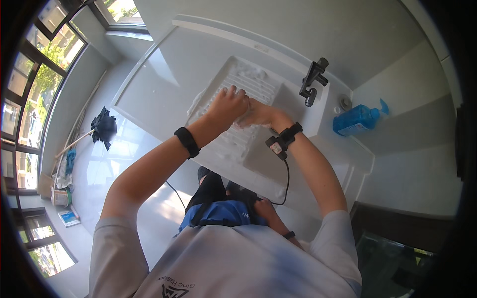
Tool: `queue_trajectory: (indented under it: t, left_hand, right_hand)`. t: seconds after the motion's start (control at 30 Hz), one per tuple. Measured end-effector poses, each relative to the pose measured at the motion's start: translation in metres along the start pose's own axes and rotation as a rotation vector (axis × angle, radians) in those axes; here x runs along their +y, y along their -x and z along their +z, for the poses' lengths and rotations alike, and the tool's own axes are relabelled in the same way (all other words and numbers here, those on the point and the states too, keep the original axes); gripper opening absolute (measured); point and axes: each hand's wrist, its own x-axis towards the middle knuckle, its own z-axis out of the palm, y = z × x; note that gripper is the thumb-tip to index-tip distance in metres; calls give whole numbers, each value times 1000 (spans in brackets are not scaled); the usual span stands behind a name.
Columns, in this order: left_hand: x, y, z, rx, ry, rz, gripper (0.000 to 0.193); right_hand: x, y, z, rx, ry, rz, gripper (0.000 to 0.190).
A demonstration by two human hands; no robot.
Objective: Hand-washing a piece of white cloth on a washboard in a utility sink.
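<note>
Both hands meet over the ribbed washboard (238, 143) of a white laundry sink. My left hand (228, 105) lies knuckles up with its fingers curled, against my right hand (261, 113). White lather coats the right hand's fingers and lower edge. Whether some small thing is pressed between the two hands is hidden. Suds (250, 71) cover the board's far end, and more foam lies along its left rim. Each wrist wears a black strap; the right one carries a small device (276, 146) with a cable running down.
Right of the basin stand a black faucet (313, 80) and a blue pump bottle (356, 120). A flat white counter (156, 89) extends left. Another person's hand (265, 209) shows below the sink's front edge, by a blue bag (223, 214). A mop (104, 128) leans at left.
</note>
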Motion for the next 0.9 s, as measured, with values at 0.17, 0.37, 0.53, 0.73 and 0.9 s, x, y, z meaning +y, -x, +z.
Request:
queue_trajectory:
  t: [0.17,0.37,0.53,0.73,0.9]
  left_hand:
    - [-8,-8,21,-159,100,-135,39]
    - [-4,-16,45,-87,209,-105,26]
    - [-4,-20,53,-156,287,-148,25]
    - [0,-29,59,-164,289,-250,14]
    - [-8,-31,63,-182,323,-304,18]
  right_hand:
    - [-8,-1,5,196,273,-17,38]
    - [13,1,5,361,491,-119,43]
    - [6,3,15,471,660,-41,37]
    - [17,-5,17,632,827,-96,31]
    - [12,-5,22,691,856,-175,28]
